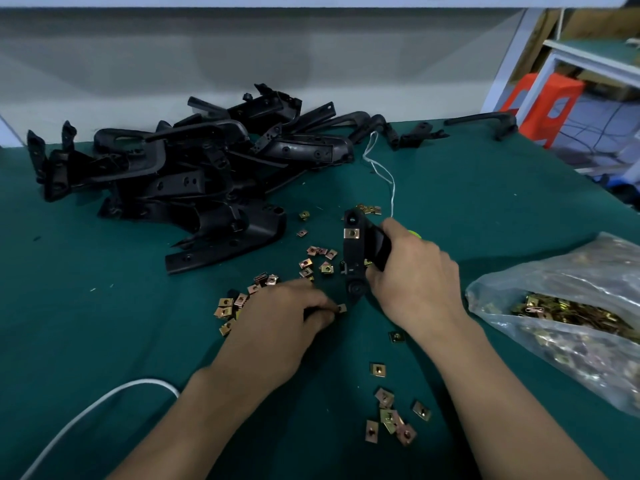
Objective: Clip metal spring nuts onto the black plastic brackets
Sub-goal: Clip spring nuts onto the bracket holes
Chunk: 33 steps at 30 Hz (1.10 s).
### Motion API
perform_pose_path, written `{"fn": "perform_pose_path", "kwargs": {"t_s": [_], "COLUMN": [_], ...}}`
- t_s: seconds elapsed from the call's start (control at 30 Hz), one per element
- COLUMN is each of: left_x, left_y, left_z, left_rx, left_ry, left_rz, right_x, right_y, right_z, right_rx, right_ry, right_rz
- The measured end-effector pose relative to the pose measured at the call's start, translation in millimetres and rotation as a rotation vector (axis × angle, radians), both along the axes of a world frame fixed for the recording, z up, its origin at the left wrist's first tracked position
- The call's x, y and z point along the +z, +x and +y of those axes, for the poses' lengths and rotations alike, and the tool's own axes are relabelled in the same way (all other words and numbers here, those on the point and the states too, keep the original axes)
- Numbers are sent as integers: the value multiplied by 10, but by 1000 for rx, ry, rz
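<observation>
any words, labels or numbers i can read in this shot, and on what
No readable text anywhere.
The held bracket, the bracket pile, the spring nuts, the plastic bag and the orange stool show no legible words, numbers or labels.

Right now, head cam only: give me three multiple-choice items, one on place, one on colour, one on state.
1. Where does the clear bag of nuts lie?
A. at the person's right
B. at the far left
C. on the floor

2. What colour is the table cover?
A. red
B. green
C. white

3. What is the right hand doing?
A. resting flat on the table
B. gripping a black bracket
C. holding the bag

Key:
1 A: the bag sits by the table's right edge.
2 B: the cover is dark green all over.
3 B: its fingers curl round the black bracket, which bears one clipped nut, while the left hand pinches a loose nut.
</observation>
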<state>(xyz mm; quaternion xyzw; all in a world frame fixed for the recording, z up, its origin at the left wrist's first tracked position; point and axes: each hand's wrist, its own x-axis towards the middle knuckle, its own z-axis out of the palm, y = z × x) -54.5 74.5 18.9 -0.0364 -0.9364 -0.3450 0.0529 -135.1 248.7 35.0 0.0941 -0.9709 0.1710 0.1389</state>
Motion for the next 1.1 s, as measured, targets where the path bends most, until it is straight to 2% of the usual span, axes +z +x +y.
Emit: {"fn": "perform_pose_path", "kwargs": {"t_s": [0.07, 0.13, 0.2, 0.33, 0.43, 0.53, 0.63, 0.77, 0.87, 0.93, 1.0, 1.1], "left_x": [-9, -22, -8, 91, 87, 40, 30, 22, 15, 13, 17, -8], "left_y": [3, 8, -7, -22, -30, -56, -63, -74, -64, -61, -61, -62], "left_z": [20, 33, 37, 27, -24, -51, -53, -82, -82, -88, -89, -75], "left_rx": [25, 95, 155, 201, 196, 221, 242, 251, 303, 302, 288, 255], "left_ry": [13, 135, 368, 972, 1122, 1089, 957, 597, 355, 268, 196, 125], "left_rz": [64, 81, 32, -88, -78, -57, -55, -89, -33, 4, 23, 38], "right_x": [-16, -25, -24, -10, -8, -22, -32, -8, 60, 66, 56, 33], "right_y": [3, 11, 27, 61, 51, 39, 50, 28, 34, 58, 72, 79], "right_z": [-16, -34, -53, -57, -55, -61, -70, -36, -18, -54, -94, -90], "right_rx": [21, 44, 67, 137, 151, 154, 169, 199, 354, 375, 361, 361], "right_ry": [-2, -47, -108, -182, -187, -195, -209, -216, -233, -114, -34, -157], "right_rz": [-32, -40, -39, -96, -134, -148, -150, -183, -423, -499, -476, -465]}}
